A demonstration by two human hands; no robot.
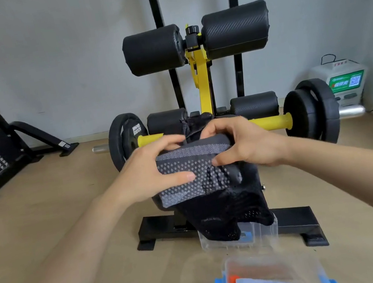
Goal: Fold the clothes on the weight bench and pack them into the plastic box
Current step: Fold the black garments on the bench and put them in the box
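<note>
Head view: both hands hold one dark garment (216, 201) up in front of the weight bench (202, 83).
Left hand (151, 172): pinches the garment's grey-dotted panel, with the thumb on the front and the fingers curled behind.
Right hand (243, 143): grips the panel's upper right edge, with the thumb pressing the front.
Garment: its black mesh tail hangs down to the bench's foot, onto a clear plastic piece (263, 232). Whether that piece is a lid or a second box cannot be told.
Plastic box (312, 266): on the floor on the person's side of the bench, open, with orange and pale blue cloth inside.
Step, as judged: the fold is half made.
Doing it well: bring the hanging tail up behind the panel, line up the edges, and keep both pinches until the bundle is flat and narrower than the box.
Writing: the weight plate (127, 136) left of the bench carries white lettering, probably "Hammer Strength". The white unit (344, 82) right of the bench has a green label with a QR code, and its text is unreadable.
</note>
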